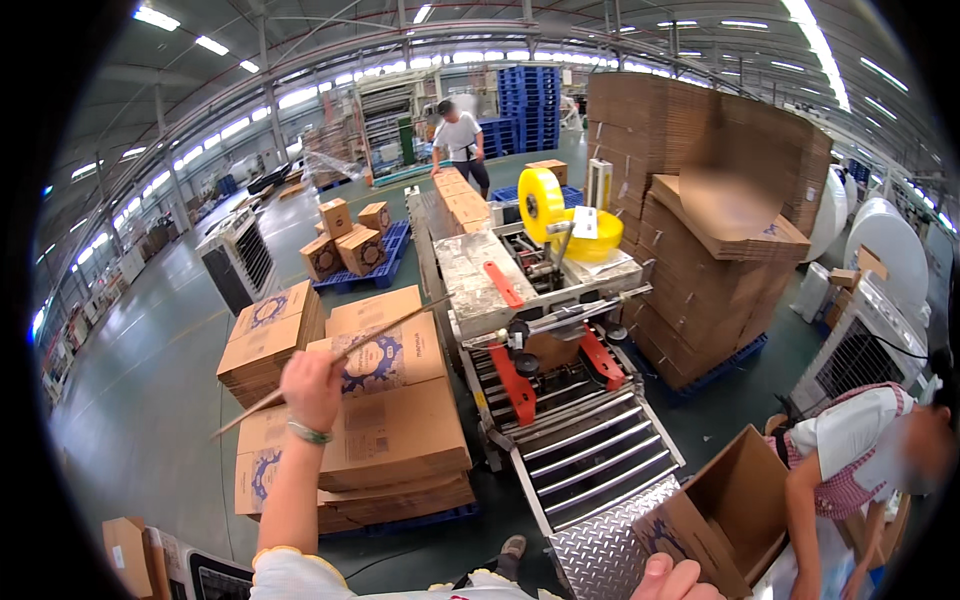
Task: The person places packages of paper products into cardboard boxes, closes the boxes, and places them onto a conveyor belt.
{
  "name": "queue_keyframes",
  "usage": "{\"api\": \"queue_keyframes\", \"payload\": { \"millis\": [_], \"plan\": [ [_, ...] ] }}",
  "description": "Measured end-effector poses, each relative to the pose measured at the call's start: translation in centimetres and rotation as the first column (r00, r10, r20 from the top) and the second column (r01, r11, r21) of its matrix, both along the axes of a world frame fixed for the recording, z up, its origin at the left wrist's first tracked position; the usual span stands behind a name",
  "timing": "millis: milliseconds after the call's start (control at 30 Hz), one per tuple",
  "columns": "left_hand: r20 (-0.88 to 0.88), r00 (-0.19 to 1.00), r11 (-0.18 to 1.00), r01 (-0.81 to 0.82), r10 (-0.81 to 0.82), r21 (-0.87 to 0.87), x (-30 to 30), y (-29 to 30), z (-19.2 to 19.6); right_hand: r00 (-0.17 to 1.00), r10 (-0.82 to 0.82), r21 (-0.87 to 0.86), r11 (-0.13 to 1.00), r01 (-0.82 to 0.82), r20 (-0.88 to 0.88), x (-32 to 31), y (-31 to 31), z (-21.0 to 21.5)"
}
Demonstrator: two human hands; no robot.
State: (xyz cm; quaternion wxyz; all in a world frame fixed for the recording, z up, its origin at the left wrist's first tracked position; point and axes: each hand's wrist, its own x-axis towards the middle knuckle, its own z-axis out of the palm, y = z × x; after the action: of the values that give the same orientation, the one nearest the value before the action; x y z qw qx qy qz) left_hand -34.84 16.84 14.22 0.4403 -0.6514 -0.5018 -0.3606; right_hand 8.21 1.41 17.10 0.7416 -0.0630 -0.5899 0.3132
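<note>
My left hand [312, 387] is raised in front of me and closed around a long thin wooden stick [385, 330] that slants up to the right, toward a carton sealing machine [520, 290]. A green band circles that wrist. Below the hand lie stacks of flat brown cartons with blue prints [390, 430] on a blue pallet. Only the knuckles of my right hand [672, 580] show at the bottom edge, next to an open brown carton [720, 520] at the end of the roller conveyor [590, 450]. What the right hand grips is hidden.
A person in a checked apron [850, 470] bends over the open carton at right. Tall piles of flat cardboard [720, 230] stand behind the machine, which carries yellow tape rolls [545, 205]. Another person [460, 140] works at the far end. Boxes on a blue pallet [350, 245] sit left.
</note>
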Motion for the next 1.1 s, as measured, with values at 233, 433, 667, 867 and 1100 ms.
{"api": "queue_keyframes", "payload": {
  "millis": [233, 433, 667, 867, 1100],
  "plan": [
    [-0.13, 0.886, 0.88, 0.46, -0.446, 0.119, 15.1, -8.6, 13.2, 0.947, -0.322, 0.051, 0.945, 0.322, -0.012, 4.6, -8.0, -0.5],
    [-0.174, 0.625, 0.647, 0.754, -0.761, -0.118, 23.1, -8.1, 13.3, 0.793, -0.608, 0.101, 0.791, 0.603, 0.023, 8.6, -12.7, -3.0],
    [-0.088, 0.406, 0.416, 0.889, -0.91, -0.192, 29.5, -4.5, 12.7, 0.331, -0.26, -0.224, 0.367, 0.903, 0.907, 12.3, -13.7, -12.2],
    [0.0, 0.337, 0.332, 0.927, -0.941, -0.173, 31.3, -3.0, 13.1, 0.567, -0.067, -0.524, 0.309, 0.794, 0.821, 7.7, -15.2, -17.4],
    [0.598, -0.095, 0.036, 0.979, -0.796, 0.203, 32.5, 2.8, 7.3, -0.112, -0.62, -0.005, -0.184, 0.983, 0.777, 8.4, -16.8, -17.3]
  ]
}}
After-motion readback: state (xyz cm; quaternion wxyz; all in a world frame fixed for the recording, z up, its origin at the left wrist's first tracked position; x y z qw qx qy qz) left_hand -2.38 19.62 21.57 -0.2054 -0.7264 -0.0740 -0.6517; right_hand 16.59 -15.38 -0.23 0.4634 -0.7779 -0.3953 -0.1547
